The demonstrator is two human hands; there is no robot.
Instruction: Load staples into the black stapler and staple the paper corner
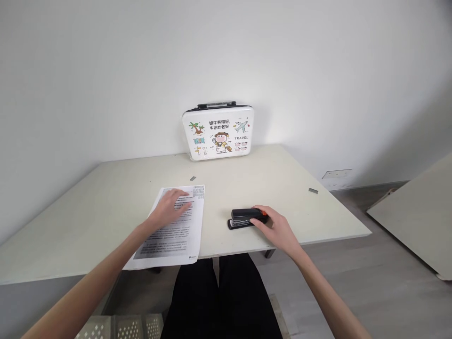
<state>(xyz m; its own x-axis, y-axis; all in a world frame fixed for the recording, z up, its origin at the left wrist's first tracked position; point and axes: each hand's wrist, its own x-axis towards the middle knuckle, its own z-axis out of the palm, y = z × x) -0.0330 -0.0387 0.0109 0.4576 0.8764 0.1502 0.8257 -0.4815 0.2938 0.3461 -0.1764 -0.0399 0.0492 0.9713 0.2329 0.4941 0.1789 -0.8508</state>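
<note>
Printed sheets of paper [180,235] lie at the front of the table, left of centre, with their lower edge at the table's rim. My left hand [171,207] rests on the upper part of the page, fingers spread and nothing held. To the right, a black stapler [243,217] with a small orange-red patch at its rear sits on the tabletop. My right hand [275,226] grips its rear end, thumb on the near side and fingers over the far side. The stapler's back is partly hidden by that hand.
A white case [219,132] with cartoon travel pictures stands against the wall at the table's [141,174] back. Small strips of staples lie on the tabletop, one [192,178] beyond the paper, another [313,190] near the right edge. A perforated crate [130,327] is below at left.
</note>
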